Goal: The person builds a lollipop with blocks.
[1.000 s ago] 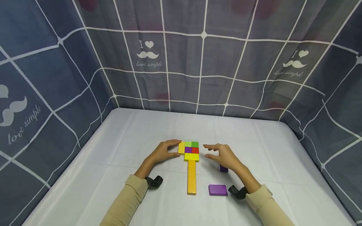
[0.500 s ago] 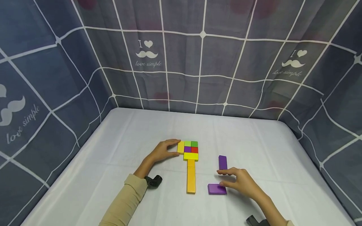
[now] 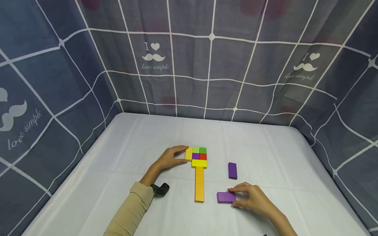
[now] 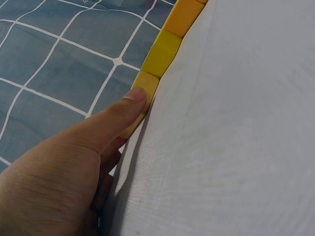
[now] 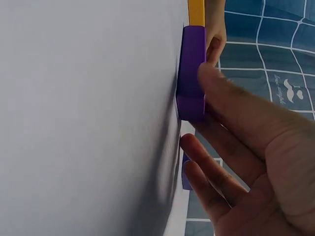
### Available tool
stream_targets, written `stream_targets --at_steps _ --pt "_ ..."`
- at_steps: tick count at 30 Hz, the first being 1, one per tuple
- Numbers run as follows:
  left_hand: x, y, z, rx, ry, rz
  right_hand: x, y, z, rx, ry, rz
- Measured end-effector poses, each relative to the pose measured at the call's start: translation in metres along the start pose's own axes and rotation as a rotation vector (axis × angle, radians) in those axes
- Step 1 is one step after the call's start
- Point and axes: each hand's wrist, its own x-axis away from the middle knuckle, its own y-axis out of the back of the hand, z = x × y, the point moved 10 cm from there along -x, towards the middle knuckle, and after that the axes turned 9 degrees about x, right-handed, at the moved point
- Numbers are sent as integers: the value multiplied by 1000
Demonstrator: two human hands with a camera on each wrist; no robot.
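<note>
My left hand grips the ends of a yellow block between thumb and fingers; in the left wrist view the thumb lies against this block. Beside it are light green, dark green, small purple and red blocks, with a bright yellow block below. From there an orange strip of blocks runs toward me. My right hand pinches the right end of a flat purple block lying on the table, thumb on its near side.
A darker purple block lies beyond my right hand, apart from the others. White cloth covers the table. A checked grey-blue curtain stands around the back and sides. A black wrist device sits at my left cuff.
My right hand has come back from beside the coloured blocks, down and toward me, and has taken hold of the near purple block. My left hand has stayed in place.
</note>
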Motion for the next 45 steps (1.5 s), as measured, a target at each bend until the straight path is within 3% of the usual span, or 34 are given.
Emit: stream_targets --at_steps 7,13,17,23,29,33,38,45 --pt "0 -1 1 -9 11 9 1 1 6 -16 43 1" --pt "0 -1 0 -2 8 5 -12 14 13 15 66 -38" --pt "0 0 0 -1 11 -2 -31 32 16 41 58 -115" --pt "1 0 1 0 9 -1 -67 68 33 84 100 -321" --pt "1 0 0 11 1 3 -109 80 45 78 118 -412" --pt "0 -2 0 7 -1 13 -138 75 46 57 94 -404" --pt "0 -3 1 -1 -8 17 -169 53 37 34 57 -333" --pt "0 -1 0 -13 3 20 -197 22 23 0 5 -247"
